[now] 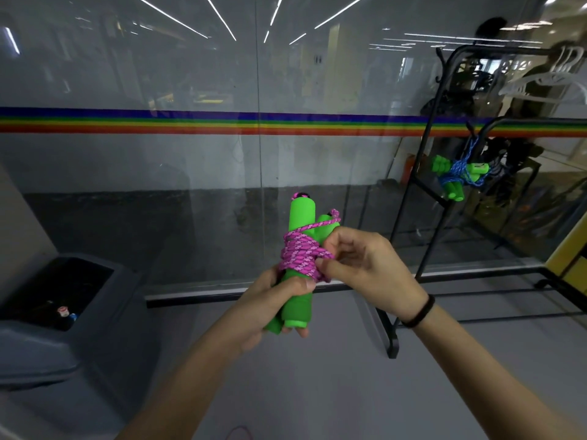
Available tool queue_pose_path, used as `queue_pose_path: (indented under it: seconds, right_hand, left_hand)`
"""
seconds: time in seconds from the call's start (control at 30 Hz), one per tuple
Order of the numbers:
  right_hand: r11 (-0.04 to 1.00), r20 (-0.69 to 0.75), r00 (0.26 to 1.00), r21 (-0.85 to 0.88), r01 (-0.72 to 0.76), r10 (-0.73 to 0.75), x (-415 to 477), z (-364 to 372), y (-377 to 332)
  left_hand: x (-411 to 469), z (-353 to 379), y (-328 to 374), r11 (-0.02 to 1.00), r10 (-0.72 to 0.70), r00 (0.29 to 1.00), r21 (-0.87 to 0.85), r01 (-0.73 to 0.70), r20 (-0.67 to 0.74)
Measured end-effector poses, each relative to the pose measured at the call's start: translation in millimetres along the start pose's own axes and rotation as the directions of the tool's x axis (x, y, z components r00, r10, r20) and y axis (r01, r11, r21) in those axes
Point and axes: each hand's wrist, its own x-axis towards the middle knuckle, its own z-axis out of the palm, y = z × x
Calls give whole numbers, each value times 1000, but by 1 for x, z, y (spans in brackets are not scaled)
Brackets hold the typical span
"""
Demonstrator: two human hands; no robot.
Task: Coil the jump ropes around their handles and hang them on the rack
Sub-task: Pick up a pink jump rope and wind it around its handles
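Observation:
Two green foam handles [301, 217] stand together in front of me, with a pink jump rope [300, 257] coiled tightly around their middle. My left hand [276, 306] grips the lower ends of the handles. My right hand [365, 265] pinches the pink rope at the coil's right side, thumb and fingers closed on a strand. A black metal rack [419, 160] stands at the right. On it hangs a blue jump rope [460, 173] wound around its own green handles.
A glass wall [190, 169] with a rainbow stripe runs across in front. A grey bin [57, 312] stands at the lower left. White hangers [546, 81] hang on the rack's top bar. A bit of red cord [238, 431] lies on the grey floor.

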Motion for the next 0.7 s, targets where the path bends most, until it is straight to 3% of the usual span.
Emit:
queue_pose_path:
  seconds: [0.07, 0.13, 0.27, 0.43, 0.6, 0.7]
  right_hand:
    - [971, -112, 989, -231, 66, -94, -2, 9, 1]
    - [951, -177, 974, -296, 84, -141, -3, 14, -1]
    - [999, -55, 998, 31, -23, 24, 1, 9, -1]
    - [876, 77, 981, 441, -196, 180, -1, 10, -3]
    - [847, 124, 961, 455, -277, 247, -1, 12, -4]
    - [908, 26, 977, 364, -207, 212, -3, 15, -7]
  left_hand:
    - [0, 1, -2, 1000, -24, 1000, -18, 24, -8]
    - [1, 2, -5, 999, -26, 999, -43, 25, -22]
    - [2, -3, -9, 997, -23, 998, -81, 17, -65]
    - [1, -8, -9, 998, -52, 996, 40, 55, -68]
    - [6, -9, -10, 996, -45, 996, 73, 51, -80]
    - [8, -4, -14, 996, -3, 994, 90, 13, -110]
